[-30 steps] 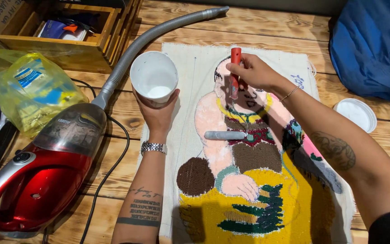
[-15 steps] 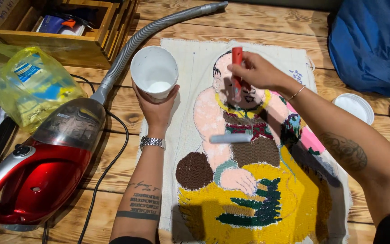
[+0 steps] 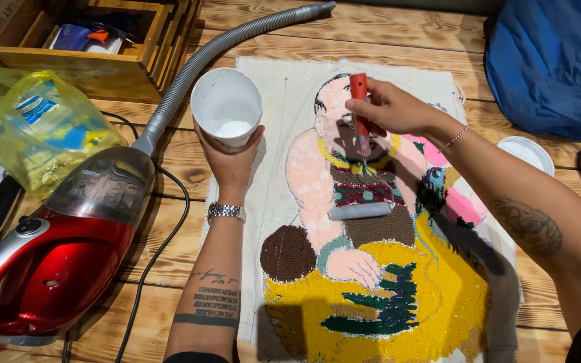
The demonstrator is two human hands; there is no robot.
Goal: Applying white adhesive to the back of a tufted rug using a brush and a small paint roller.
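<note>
Nearest the camera, tufted rug (image 3: 371,296) lies flat on bench (image 3: 169,255) | left hand (image 3: 231,158) grips white cup (image 3: 226,107) upright beside rug | right hand (image 3: 388,107) closed on red-handled roller (image 3: 359,111), pad on rug | judgement: short even strokes, cup level | farther: red vacuum (image 3: 55,255), hose.

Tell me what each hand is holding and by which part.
Left hand cups the white cup from below, at its base. Right hand grips the small roller by its red handle.
</note>
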